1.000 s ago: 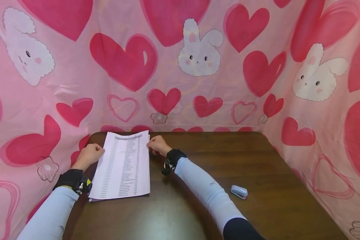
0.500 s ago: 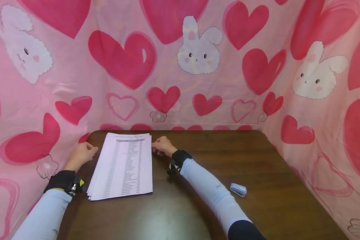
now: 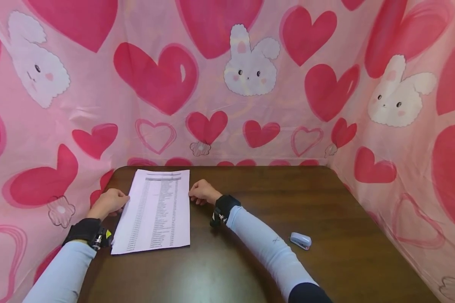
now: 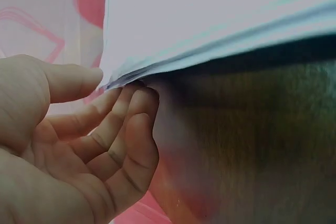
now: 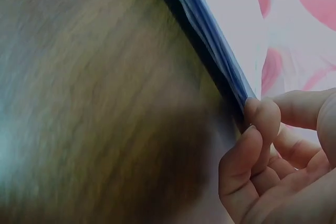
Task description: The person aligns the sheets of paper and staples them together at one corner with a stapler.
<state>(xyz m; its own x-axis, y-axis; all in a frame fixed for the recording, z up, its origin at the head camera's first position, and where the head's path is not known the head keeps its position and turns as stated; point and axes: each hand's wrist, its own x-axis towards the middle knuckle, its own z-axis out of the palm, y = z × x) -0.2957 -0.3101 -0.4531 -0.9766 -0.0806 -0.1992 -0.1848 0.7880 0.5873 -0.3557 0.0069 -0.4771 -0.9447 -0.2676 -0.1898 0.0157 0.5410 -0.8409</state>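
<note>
A stack of printed paper sheets [image 3: 155,210] lies toward the left side of the brown table, its edges nearly lined up. My left hand [image 3: 110,202] pinches the stack's left edge; in the left wrist view the thumb meets the edge and curled fingers [image 4: 142,135] sit beneath it. On the opposite side, my right hand [image 3: 204,192] pinches the right edge between thumb and fingertips. Seen from the right wrist, several layers of sheets [image 5: 215,40] show along that edge, slightly above the tabletop. A small light-blue stapler [image 3: 301,240] rests to the right, apart from both hands.
The brown wooden table [image 3: 250,261] has rounded far corners. A pink curtain [image 3: 265,109] with hearts and rabbits surrounds it at the back and both sides.
The loosely stacked sheets have become more even. My left hand came off the left edge, then returned to it. The right hand moved slightly down along its edge. The stapler stays put.
</note>
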